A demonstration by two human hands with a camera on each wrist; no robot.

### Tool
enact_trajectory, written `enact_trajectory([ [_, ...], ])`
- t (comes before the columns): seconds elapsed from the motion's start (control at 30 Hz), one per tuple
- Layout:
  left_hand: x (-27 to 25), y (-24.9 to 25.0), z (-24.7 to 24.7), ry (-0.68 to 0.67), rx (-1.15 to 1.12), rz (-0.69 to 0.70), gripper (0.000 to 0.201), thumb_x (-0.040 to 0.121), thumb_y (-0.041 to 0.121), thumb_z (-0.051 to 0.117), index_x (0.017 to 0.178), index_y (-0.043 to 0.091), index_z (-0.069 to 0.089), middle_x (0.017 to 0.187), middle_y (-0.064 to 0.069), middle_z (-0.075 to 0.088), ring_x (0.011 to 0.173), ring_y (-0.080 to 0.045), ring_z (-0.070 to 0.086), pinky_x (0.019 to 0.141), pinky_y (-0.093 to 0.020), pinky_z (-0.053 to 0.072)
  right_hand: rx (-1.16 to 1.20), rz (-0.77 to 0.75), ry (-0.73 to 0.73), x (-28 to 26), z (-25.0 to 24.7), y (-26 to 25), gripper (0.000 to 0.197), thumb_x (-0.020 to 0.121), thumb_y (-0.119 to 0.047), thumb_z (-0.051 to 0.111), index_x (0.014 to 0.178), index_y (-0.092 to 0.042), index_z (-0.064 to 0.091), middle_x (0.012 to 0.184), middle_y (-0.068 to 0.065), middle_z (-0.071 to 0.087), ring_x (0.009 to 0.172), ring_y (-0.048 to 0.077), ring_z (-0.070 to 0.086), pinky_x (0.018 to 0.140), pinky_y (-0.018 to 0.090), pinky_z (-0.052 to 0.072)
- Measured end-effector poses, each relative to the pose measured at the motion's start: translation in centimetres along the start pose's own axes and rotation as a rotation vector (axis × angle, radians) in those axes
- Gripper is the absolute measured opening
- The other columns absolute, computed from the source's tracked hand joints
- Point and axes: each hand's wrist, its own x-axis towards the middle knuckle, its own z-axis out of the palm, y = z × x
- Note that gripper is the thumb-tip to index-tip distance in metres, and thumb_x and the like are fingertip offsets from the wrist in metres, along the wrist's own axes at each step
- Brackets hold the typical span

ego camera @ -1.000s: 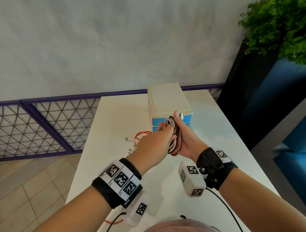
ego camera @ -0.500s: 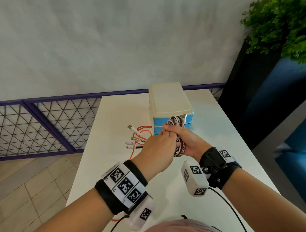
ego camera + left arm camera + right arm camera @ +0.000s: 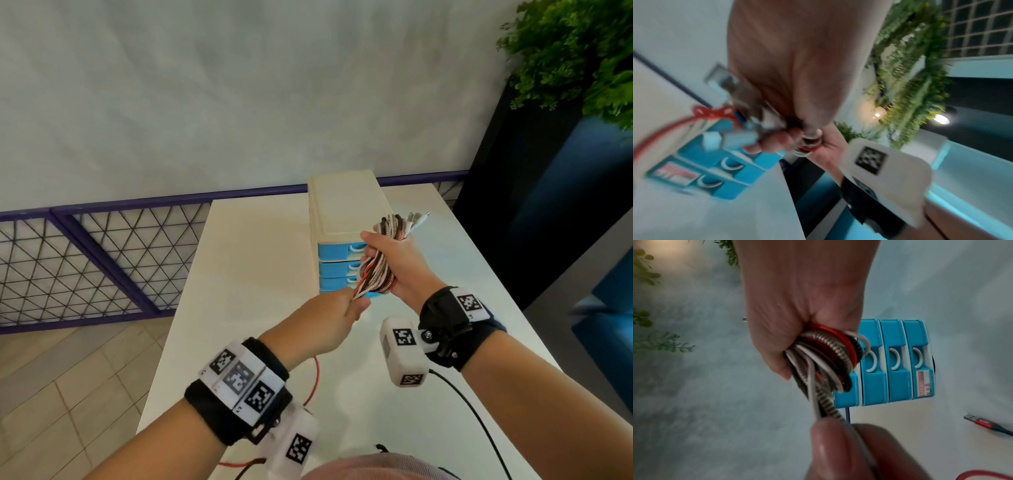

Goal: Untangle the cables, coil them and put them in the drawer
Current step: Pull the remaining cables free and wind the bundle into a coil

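Note:
My right hand (image 3: pixel 399 255) grips a coil of cables (image 3: pixel 375 274), white, red and braided brown, held up in front of the blue drawers. Metal plugs (image 3: pixel 418 217) stick out of the top of the coil. A few strands run from the coil's lower end to my left hand (image 3: pixel 352 303), which pinches them just below and to the left. In the right wrist view the coil (image 3: pixel 828 356) sits in the curled fingers, and the left fingertips (image 3: pixel 830 443) pinch the strands (image 3: pixel 816 402). The left wrist view is blurred.
The drawer unit (image 3: pixel 346 205), with a cream top and several shut blue drawers (image 3: pixel 896 361), stands mid-table on the white table (image 3: pixel 246 274). A red cable (image 3: pixel 315 377) trails under my left wrist, and a red USB plug (image 3: pixel 978 423) lies on the table. A railing (image 3: pixel 102 257) is left, a plant (image 3: pixel 575 58) right.
My right hand has lifted the coil up and to the right. My left hand has drawn back toward me with the strands. The loose plugs left of the drawers are gone from there.

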Motion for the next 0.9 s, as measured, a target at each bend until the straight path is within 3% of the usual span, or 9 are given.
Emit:
enact_trajectory([
  [0.07,0.1,-0.9,-0.2,-0.176,-0.38,-0.016,0.036,0.101,0.041,0.031,0.083,0.015,0.048,0.061,0.005,0.048,0.056,-0.016,0.057,0.045,-0.019,0.041,0.064,0.006,-0.02,0.1,-0.3,0.1,0.017,0.087,-0.008,0.067,0.091,-0.015,0.052,0.056,0.002,0.047,0.054,0.017,0.049,0.054,0.029,0.05],
  [0.17,-0.5,-3.0,-0.8,-0.34,-0.617,-0.007,0.038,0.102,0.039,0.029,0.083,0.014,0.051,0.063,0.002,0.048,0.07,-0.019,0.063,0.057,-0.014,0.043,0.157,0.0,-0.02,0.0,-0.7,-0.1,0.008,0.09,-0.009,0.063,0.085,-0.013,0.058,0.061,0.002,0.053,0.053,0.014,0.054,0.054,0.028,0.052],
  [0.27,-0.9,-4.6,-1.3,-0.392,-0.715,-0.013,0.04,0.1,0.042,0.027,0.091,0.012,0.053,0.067,-0.002,0.044,0.074,-0.017,0.059,0.073,-0.016,0.044,0.157,-0.011,-0.023,0.2,-1.1,0.1,0.012,0.092,-0.011,0.062,0.081,-0.011,0.057,0.063,0.002,0.055,0.052,0.012,0.057,0.055,0.029,0.052],
  [0.4,-0.9,-4.8,-1.4,-0.357,-0.797,-0.09,0.041,0.101,0.041,0.028,0.093,0.009,0.051,0.065,0.002,0.038,0.061,-0.012,0.04,0.062,-0.015,0.037,0.083,-0.029,-0.053,-0.1,-1.0,0.1,0.014,0.094,-0.011,0.059,0.081,-0.012,0.056,0.061,0.001,0.051,0.049,0.011,0.052,0.052,0.028,0.05],
  [0.5,-0.9,-4.3,-2.1,-0.236,-0.494,-0.03,0.029,0.103,0.03,0.034,0.085,0.015,0.051,0.065,0.008,0.042,0.057,-0.004,0.041,0.06,-0.014,0.032,-0.195,-0.037,-0.126,-0.4,-1.1,-0.2,0.017,0.093,-0.012,0.062,0.076,-0.01,0.058,0.06,0.006,0.054,0.05,0.015,0.055,0.056,0.029,0.053],
  [0.57,-0.5,-4.1,-2.6,-0.132,-0.008,0.019,0.024,0.102,0.031,0.038,0.085,0.02,0.05,0.068,0.013,0.047,0.069,-0.005,0.048,0.072,-0.02,0.025,-0.488,-0.016,-0.237,-0.8,-1.0,-0.3,0.017,0.091,-0.012,0.064,0.075,-0.007,0.062,0.061,0.01,0.061,0.054,0.02,0.06,0.061,0.032,0.056],
  [0.67,0.1,-3.7,-3.6,0.049,0.585,0.16,0.019,0.098,0.042,0.041,0.089,0.028,0.051,0.079,0.011,0.054,0.085,-0.014,0.046,0.076,-0.035,0.015,-0.716,0.084,-0.421,-1.7,-0.1,-0.2,0.015,0.091,-0.014,0.064,0.083,-0.002,0.067,0.07,0.01,0.07,0.064,0.017,0.068,0.064,0.027,0.056],
  [0.77,0.3,-3.2,-4.8,0.076,0.734,0.307,0.015,0.097,0.044,0.041,0.097,0.032,0.051,0.081,0.016,0.046,0.087,-0.012,0.042,0.082,-0.035,0.021,-0.667,0.183,-0.46,-2.2,0.2,0.5,0.012,0.092,-0.018,0.064,0.095,-0.005,0.065,0.079,0.007,0.07,0.071,0.016,0.068,0.068,0.026,0.056],
  [0.9,0.6,-3.1,-5.4,0.072,0.731,0.377,0.019,0.097,0.042,0.042,0.093,0.027,0.053,0.084,0.014,0.051,0.088,-0.013,0.043,0.084,-0.033,0.019,-0.456,0.333,-0.497,-2.5,0.1,0.9,0.037,0.083,-0.035,0.07,0.104,-0.005,0.065,0.1,0.02,0.068,0.092,0.031,0.067,0.087,0.042,0.054],
])
